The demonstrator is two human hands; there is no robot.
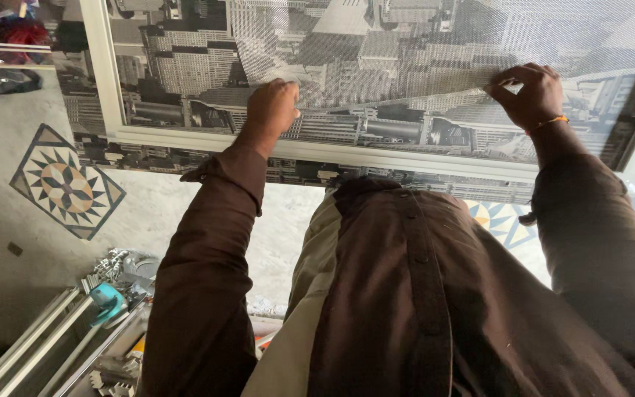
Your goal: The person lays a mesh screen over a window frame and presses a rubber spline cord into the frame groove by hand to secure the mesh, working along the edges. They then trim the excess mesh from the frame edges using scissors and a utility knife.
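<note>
A sheet of fine grey mesh (435, 44) is gripped along its lower edge by both hands — the left hand (272, 107) clenched on it near the middle of the panel, the right hand (529, 94) pinching it further along. The mesh is laid over a panel printed with a black-and-white cityscape (185, 66), bounded by a pale metal frame (376, 153) whose bottom rail runs just below the knuckles. Open floor (9, 242) with a star-patterned inlay (66, 184) is seen at the left — metal rails (31, 353) lie beside it, low in view.
</note>
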